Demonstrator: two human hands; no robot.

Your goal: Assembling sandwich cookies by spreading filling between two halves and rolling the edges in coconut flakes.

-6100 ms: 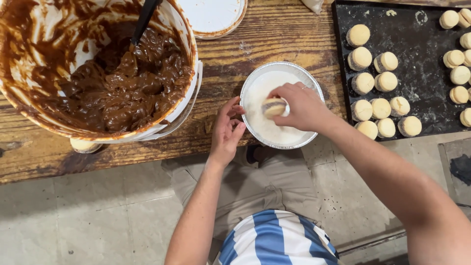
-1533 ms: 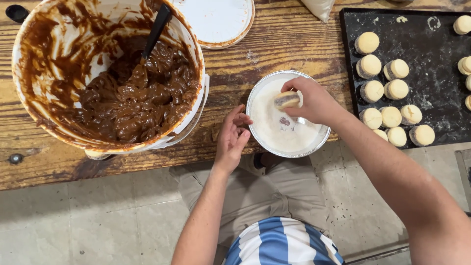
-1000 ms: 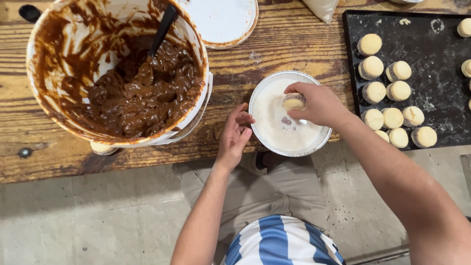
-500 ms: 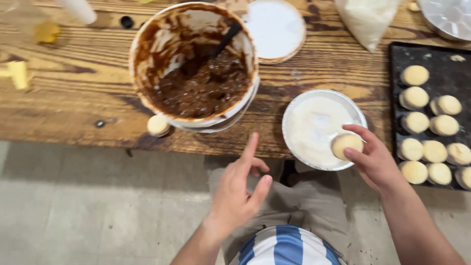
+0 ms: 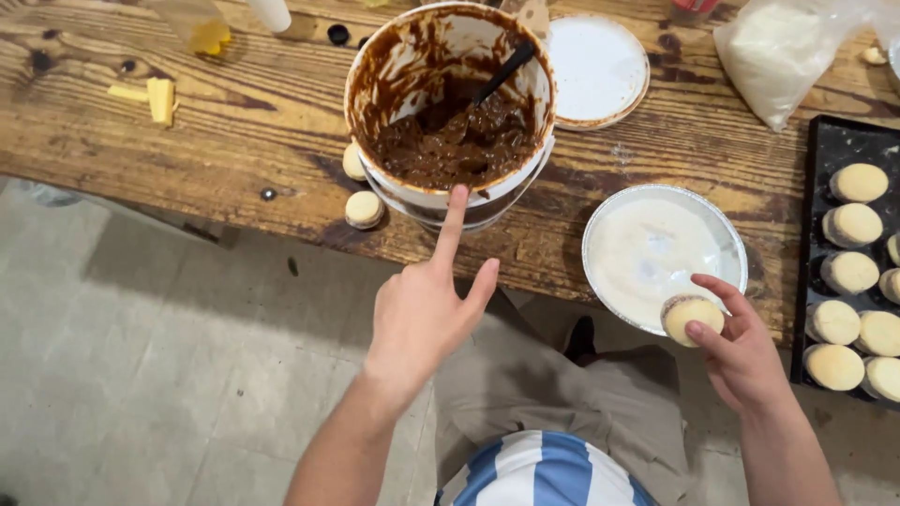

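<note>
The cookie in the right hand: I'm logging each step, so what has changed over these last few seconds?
The right hand lifted the filled cookie out of the white dish and now holds it over the dish's near rim. The left hand left the dish and moved toward the bucket of brown spread, index finger reaching its rim. Bucket, dish and the tray of cookies stayed put on the table.

wooden table [image 5: 234, 141] – worn, knotty | floor [image 5: 141, 375] – grey concrete

Brown paste [image 5: 450, 141], pale cookie [image 5: 692, 317]
</note>
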